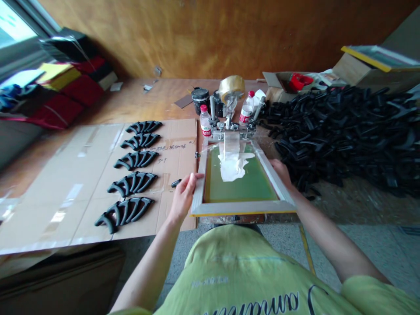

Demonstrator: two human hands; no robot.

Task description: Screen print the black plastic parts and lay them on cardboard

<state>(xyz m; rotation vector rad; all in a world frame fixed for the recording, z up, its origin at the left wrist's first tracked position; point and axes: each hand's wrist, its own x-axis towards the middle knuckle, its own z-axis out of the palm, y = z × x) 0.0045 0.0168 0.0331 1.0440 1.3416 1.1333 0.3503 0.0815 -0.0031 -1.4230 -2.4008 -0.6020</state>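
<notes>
Table's near edge | Left hand, right hand gripped opposite rails of screen-printing frame, white ink toward far end | Even hold best kept it level

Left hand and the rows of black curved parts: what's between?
Head view: a small black piece on the cardboard, close to the left hand.
</notes>
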